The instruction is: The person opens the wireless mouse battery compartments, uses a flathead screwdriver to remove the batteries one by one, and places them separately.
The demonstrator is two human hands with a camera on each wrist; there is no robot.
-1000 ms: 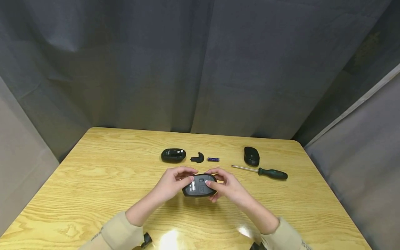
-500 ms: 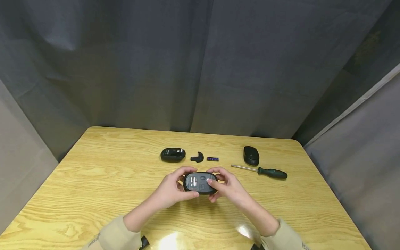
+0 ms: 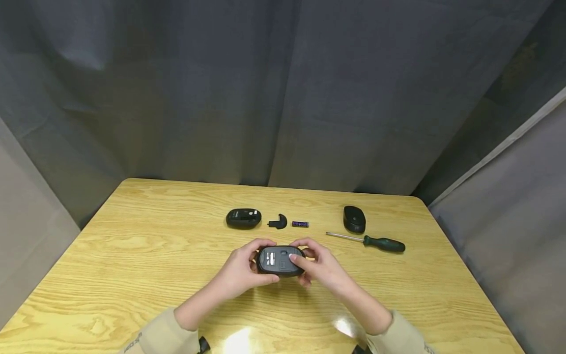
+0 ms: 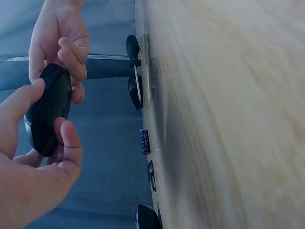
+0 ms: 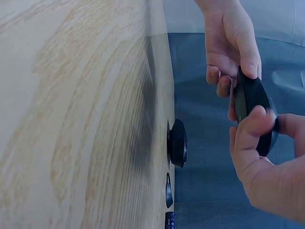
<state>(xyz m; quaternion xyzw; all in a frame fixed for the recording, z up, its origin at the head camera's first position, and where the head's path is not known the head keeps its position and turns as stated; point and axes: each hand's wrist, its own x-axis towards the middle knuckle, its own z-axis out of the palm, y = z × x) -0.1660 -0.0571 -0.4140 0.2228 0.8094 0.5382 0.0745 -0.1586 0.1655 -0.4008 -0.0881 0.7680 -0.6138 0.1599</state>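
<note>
Both hands hold a black computer mouse [image 3: 273, 265] above the table, its grey underside with a white label turned up. My left hand [image 3: 243, 269] grips the left end, thumb along the near edge and fingers on the far edge. At the other end my right hand [image 3: 323, 265] grips the mouse, with its thumb lying on the underside near the sensor hole. In the left wrist view the mouse [image 4: 50, 109] appears side-on between the two hands. The right wrist view shows the mouse [image 5: 252, 98] edge-on, pinched from both ends.
Behind the hands lie a second mouse [image 3: 243, 219] with its underside up, a small black cover [image 3: 278, 222] and a purple battery [image 3: 300, 224]. To the right are a third black mouse [image 3: 354, 219] and a green-handled screwdriver [image 3: 383, 244]. A grey curtain hangs beyond the wooden table [image 3: 132, 236].
My left thumb has moved from the mouse's underside down to its near edge. The mouse has tilted slightly. My right hand keeps nearly the same hold throughout.
</note>
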